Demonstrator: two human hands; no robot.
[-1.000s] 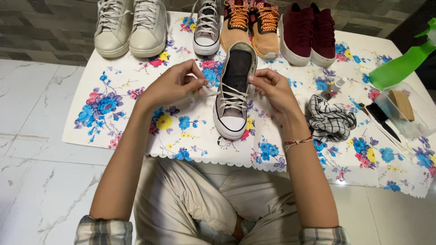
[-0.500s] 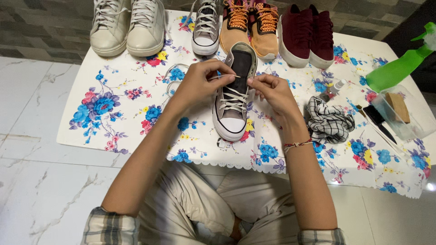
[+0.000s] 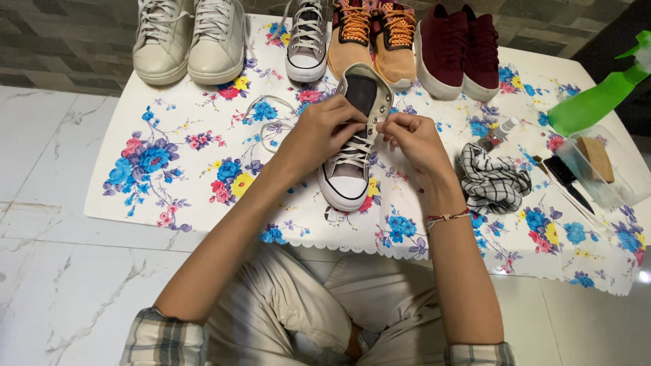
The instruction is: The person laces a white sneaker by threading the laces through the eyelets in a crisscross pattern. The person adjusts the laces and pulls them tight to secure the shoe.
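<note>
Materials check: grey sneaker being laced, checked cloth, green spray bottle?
Grey sneaker: looks like matte canvas, with a glossy white rubber toe cap and metal eyelets. Checked cloth: soft woven fabric, judging by its crumpled folds. Green spray bottle: probably translucent plastic, smooth and slightly shiny.

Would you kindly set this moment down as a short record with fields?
Surface: floral cloth on a marble floor
Left hand: fingers on the white lace of the grey sneaker
Right hand: pinching the lace at the eyelets
Back row: white sneakers, second grey sneaker, tan shoes, maroon shoes
Right side: checked rag, green spray bottle, black brush, clear tub
</note>
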